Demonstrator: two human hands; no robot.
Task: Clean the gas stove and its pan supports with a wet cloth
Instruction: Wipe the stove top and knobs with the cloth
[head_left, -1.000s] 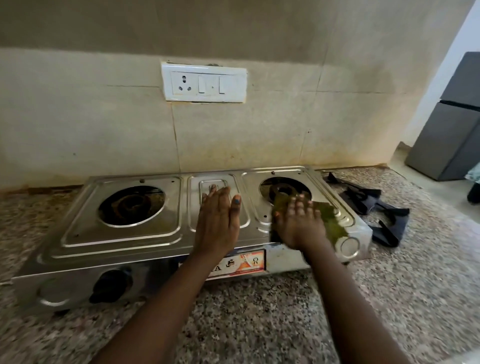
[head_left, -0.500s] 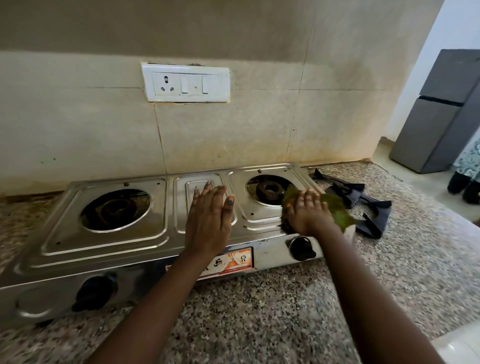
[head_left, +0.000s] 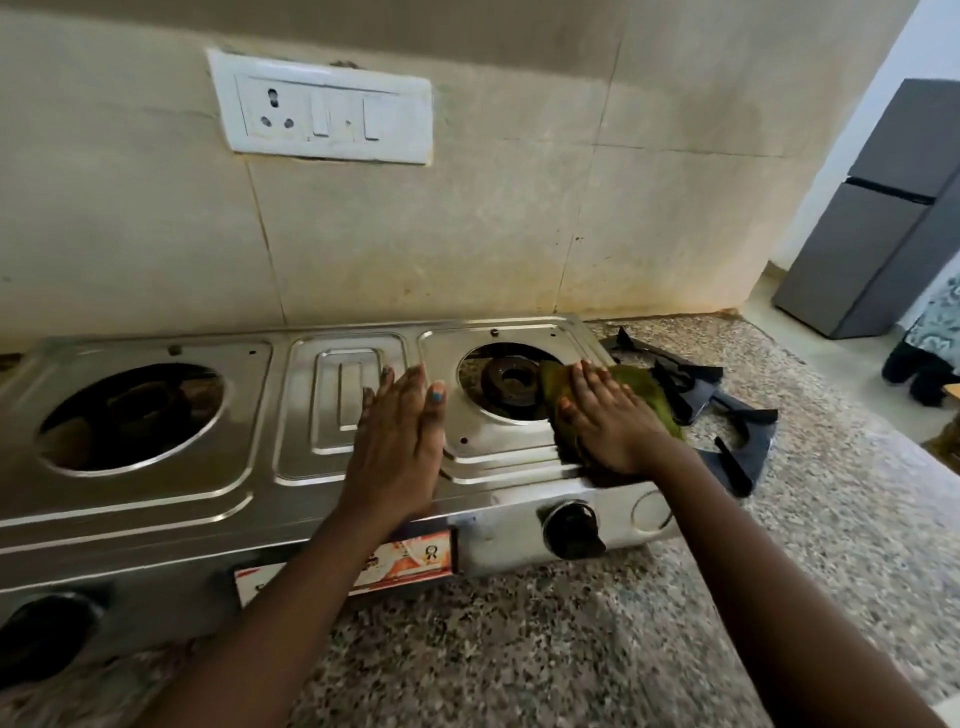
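I look down on a steel two-burner gas stove (head_left: 156, 483) that fills the left and middle of the view and sits on a speckled granite surface (head_left: 519, 649). Both burner openings are bare. The black pan supports (head_left: 727, 415) lie stacked on the surface, just off the stove's end at 3 o'clock, not yet wiped as far as I can judge.

My left hand (head_left: 397, 436) lies flat on the stove's middle panel, fingers straight and together, holding nothing; I judge it is steadying the stove. My right hand (head_left: 610, 421) presses a green wet cloth (head_left: 649, 395) onto the right burner plate, fingers (head_left: 579, 376) spread flat over it rather than clenched round it. The cloth covers the plate's 3 o'clock side, and its edge reaches the dark burner head (head_left: 511, 382).

Compared with a second ago, the cloth has travelled: it was at the plate's front corner, above the right-hand knob (head_left: 571, 530), then slid toward the stove's right end, and now it sits farther back, against the burner opening. The left hand has hardly shifted. My view has also swung, so the wall switch plate (head_left: 322, 109) now appears further left.

I take this to mean the wiping of the right plate is under way, stroke by stroke, with the left half and the supports left to do.
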